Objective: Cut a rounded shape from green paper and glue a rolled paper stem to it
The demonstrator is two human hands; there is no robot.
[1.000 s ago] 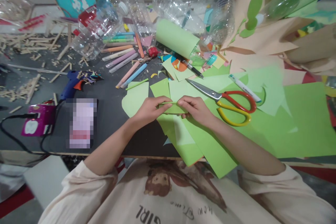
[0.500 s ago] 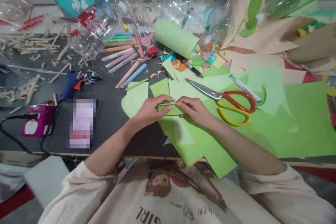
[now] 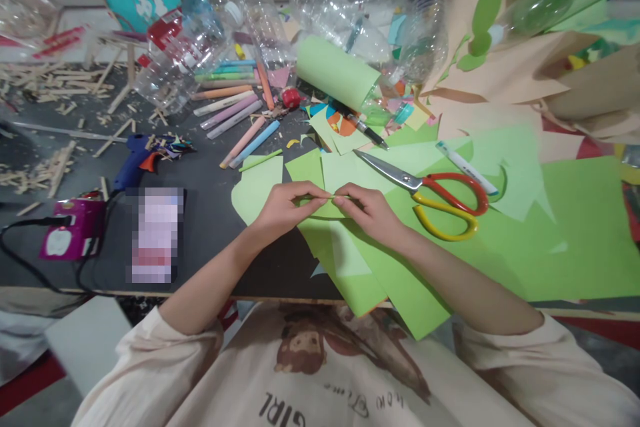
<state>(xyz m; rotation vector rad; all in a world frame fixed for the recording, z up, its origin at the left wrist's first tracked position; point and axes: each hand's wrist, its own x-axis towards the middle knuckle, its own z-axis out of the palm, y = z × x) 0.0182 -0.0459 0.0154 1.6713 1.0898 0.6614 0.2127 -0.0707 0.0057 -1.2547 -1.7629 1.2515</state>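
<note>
My left hand (image 3: 293, 207) and my right hand (image 3: 365, 210) meet at the middle of the table. Between thumbs and fingers both pinch a piece of green paper (image 3: 332, 197), which looks narrow and rolled or folded; my fingers hide most of it. Loose sheets of green paper (image 3: 415, 287) lie beneath and in front of my hands. To the right, scissors (image 3: 417, 183) with one red and one yellow handle rest on the paper. A thin green paper roll (image 3: 261, 160) lies on a pale green cut piece (image 3: 257, 190) to the left.
A blue glue gun (image 3: 131, 163), a purple box (image 3: 73, 230) with a cable and a blurred phone (image 3: 155, 235) lie at left. Behind are several markers (image 3: 230, 112), a green paper-wrapped bottle (image 3: 335, 72), a pen (image 3: 373, 135), clear plastic bottles (image 3: 170, 80) and scattered wooden sticks (image 3: 55, 80).
My fingertips have come closer together along the green paper, and less of it shows between them. The surrounding things have stayed where they were.
</note>
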